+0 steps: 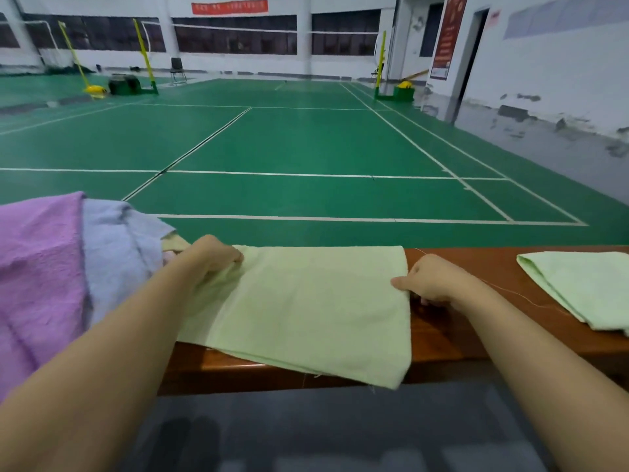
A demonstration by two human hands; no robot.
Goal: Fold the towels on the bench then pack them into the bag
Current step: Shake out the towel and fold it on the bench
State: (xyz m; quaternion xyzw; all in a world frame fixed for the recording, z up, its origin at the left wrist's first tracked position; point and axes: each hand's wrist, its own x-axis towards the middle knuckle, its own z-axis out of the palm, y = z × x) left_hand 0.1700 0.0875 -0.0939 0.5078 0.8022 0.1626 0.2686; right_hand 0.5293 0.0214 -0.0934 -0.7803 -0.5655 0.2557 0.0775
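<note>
Pale green towel [306, 308] lies flat across the wood bench [452, 332], near edge drooping over the front lip. Left hand [212, 258] pinches the towel's left edge, fingers curled into the cloth; right hand [429, 282] grips the right edge, thumb on top. Hands well apart, one per side. Cloth looks thin, soft, light, limp: it should sag and crease with no stiffness, so holding at edges or corners and keeping it taut seems best; low slip risk, not fragile. A loose thread [524, 296] trails off the right side and could snag. One folded green towel [585, 287] sits further right on the bench. Purple towel [37, 277] and blue towel [115, 253] heaped at left, unfolded. No bag in view. Red banner [229, 6] and wall poster [446, 35] carry writing, too blurred to read; no brands visible.
</note>
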